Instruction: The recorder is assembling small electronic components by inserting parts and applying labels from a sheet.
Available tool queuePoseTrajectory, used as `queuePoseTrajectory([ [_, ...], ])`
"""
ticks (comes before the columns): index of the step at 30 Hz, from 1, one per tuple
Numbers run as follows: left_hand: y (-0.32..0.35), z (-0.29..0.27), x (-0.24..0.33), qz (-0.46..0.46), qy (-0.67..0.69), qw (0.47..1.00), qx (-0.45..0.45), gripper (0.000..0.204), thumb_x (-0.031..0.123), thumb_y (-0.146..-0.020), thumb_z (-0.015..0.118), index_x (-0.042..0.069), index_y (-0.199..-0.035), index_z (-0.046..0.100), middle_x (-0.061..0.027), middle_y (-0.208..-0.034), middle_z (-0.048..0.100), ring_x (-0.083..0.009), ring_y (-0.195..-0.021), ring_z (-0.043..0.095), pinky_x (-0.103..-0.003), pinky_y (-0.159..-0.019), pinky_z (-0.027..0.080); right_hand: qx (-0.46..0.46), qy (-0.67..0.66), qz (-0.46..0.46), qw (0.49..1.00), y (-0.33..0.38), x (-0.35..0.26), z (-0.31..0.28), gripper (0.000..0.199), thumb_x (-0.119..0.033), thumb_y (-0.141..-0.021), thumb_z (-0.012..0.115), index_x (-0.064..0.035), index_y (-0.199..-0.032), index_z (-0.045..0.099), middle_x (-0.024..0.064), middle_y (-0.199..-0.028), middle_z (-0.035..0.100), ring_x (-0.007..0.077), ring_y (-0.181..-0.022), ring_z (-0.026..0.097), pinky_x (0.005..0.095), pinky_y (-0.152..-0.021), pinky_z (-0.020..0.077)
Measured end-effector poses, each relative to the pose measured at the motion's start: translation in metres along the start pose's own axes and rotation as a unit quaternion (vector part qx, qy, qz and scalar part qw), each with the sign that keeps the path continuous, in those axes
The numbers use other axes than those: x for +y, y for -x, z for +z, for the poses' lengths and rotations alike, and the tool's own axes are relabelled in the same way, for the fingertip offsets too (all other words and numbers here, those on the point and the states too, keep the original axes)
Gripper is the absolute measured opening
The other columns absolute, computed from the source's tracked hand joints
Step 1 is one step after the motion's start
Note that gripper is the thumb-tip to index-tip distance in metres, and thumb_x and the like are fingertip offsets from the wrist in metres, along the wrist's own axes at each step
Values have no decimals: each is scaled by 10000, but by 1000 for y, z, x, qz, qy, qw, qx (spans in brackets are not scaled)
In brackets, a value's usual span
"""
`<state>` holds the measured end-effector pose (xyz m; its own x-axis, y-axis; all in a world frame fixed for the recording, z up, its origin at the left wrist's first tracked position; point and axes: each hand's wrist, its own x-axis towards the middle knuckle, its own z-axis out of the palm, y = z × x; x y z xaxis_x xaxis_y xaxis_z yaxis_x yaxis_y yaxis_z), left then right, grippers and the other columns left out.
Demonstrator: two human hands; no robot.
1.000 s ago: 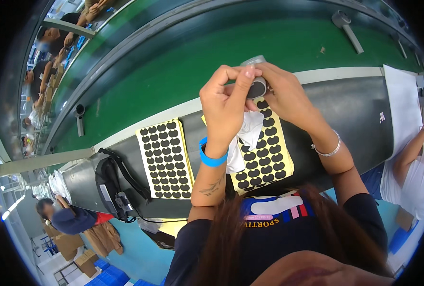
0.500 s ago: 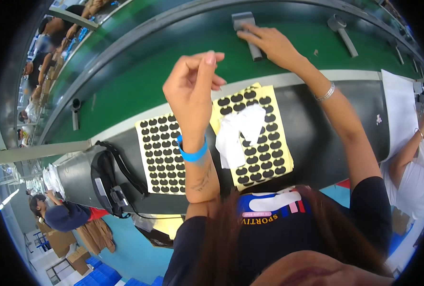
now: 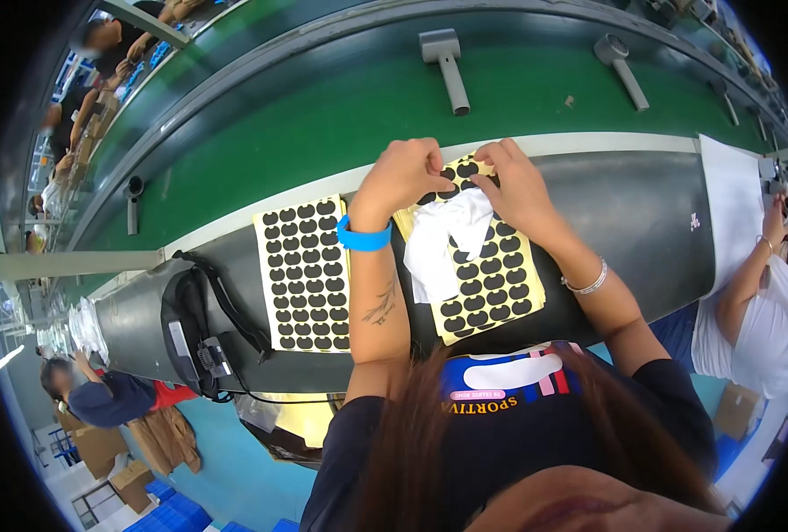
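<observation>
Both hands meet at the far end of a yellow sheet of black stickers (image 3: 487,297) that lies on the dark grey table (image 3: 624,222) in front of the person. The left hand (image 3: 403,175) is curled, its fingertips pinched together at the sheet's top edge; whether a sticker is between them cannot be told. The right hand (image 3: 511,183) rests on the same end, fingers bent and pressing the sheet just beside a crumpled white cloth (image 3: 447,239) that lies on the stickers. A second sticker sheet (image 3: 303,275) lies flat to the left, just beside the left forearm, which wears a blue wristband (image 3: 363,238). Beyond the table runs a green conveyor belt (image 3: 323,115) carrying two grey hair dryers (image 3: 447,62).
</observation>
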<state>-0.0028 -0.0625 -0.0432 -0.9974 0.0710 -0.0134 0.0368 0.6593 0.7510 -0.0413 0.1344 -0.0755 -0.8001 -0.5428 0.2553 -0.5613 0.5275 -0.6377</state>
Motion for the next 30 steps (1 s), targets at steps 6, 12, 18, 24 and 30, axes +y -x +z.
queuePoseTrajectory([
  [6, -11, 16, -6, -25, -46, 999, -12, 304, 129, -613, 828, 8, -707, 566, -88, -635, 604, -187, -560, 561, -308, -509, 414, 46, -4, 3, 999, 7, -9, 7, 215, -28, -776, 662, -35, -965, 561, 115, -944, 550, 304, -870, 589, 374, -726, 474],
  [12, -13, 16, -7, -38, -34, 999, -10, 317, 125, -594, 834, 8, -698, 559, -98, -624, 591, -195, -555, 547, -318, -504, 404, 70, 0, -35, 997, 4, -1, 12, 219, -8, -766, 655, -32, -966, 569, 117, -915, 533, 311, -849, 570, 366, -720, 460],
  [18, -13, 15, -3, -45, -43, 998, -5, 329, 129, -588, 838, 5, -688, 550, -91, -608, 577, -188, -542, 528, -317, -496, 392, 83, -22, -5, 996, 4, -3, 10, 191, -7, -783, 652, -9, -955, 568, 127, -928, 528, 308, -857, 573, 368, -708, 467],
  [24, -13, 16, -3, -47, -42, 998, -6, 342, 140, -584, 843, 5, -685, 546, -84, -595, 566, -185, -538, 516, -318, -493, 385, 74, -24, 0, 997, 7, -1, 11, 196, -10, -790, 652, -3, -965, 565, 124, -927, 534, 292, -852, 574, 356, -689, 472],
  [30, -13, 16, -3, -53, -41, 998, -9, 335, 141, -587, 842, 6, -682, 550, -88, -597, 567, -186, -539, 518, -321, -493, 384, 85, -90, 27, 992, 5, -1, 12, 134, 2, -797, 639, -2, -911, 568, 116, -893, 534, 268, -795, 581, 346, -654, 468],
])
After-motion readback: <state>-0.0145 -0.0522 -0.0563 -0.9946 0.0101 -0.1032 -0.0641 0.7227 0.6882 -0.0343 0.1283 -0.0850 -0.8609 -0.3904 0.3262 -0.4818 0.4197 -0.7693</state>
